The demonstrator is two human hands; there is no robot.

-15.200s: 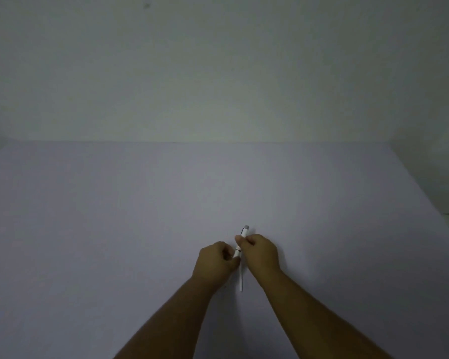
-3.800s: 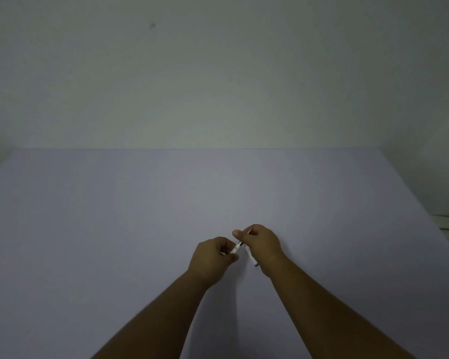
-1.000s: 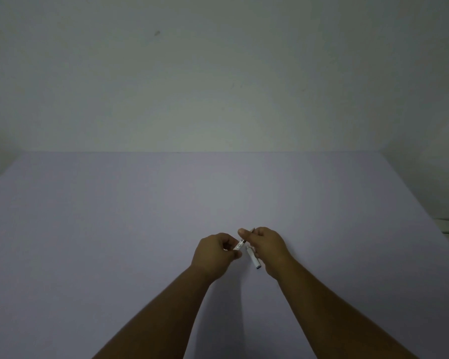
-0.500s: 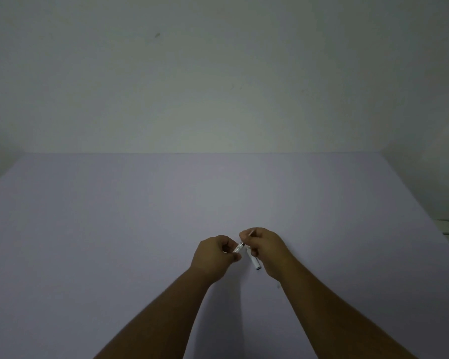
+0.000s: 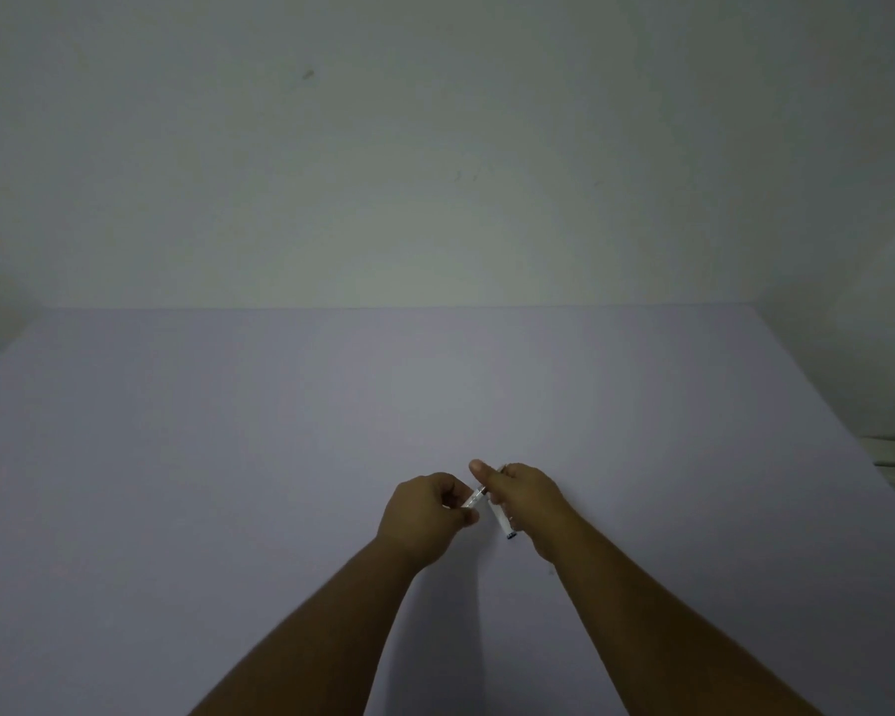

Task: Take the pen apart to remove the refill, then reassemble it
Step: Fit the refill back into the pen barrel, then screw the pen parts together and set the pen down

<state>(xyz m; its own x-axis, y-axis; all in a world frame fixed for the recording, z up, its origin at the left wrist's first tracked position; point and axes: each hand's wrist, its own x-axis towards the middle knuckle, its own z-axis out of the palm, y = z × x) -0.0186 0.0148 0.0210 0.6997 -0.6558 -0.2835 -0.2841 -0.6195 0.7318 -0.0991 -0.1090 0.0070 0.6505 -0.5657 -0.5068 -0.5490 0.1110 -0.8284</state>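
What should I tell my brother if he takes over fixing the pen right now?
Left hand: closed on a short clear pen piece, above the table.
Right hand: closed on the white barrel, its dark end pointing down toward you; it also pinches something thin meeting the clear piece, probably the refill.
Done: pen is apart.
Left: join the pieces and close the pen. Too dim to tell how far that has got.

The pen is sitting apart in 2 pieces above the worktop [image 5: 228, 457]. A short clear front piece [image 5: 472, 501] is slanting up to the right from the left hand [image 5: 425, 514]. A white barrel [image 5: 502, 521] with a dark end is hanging down from the right hand [image 5: 528, 501].
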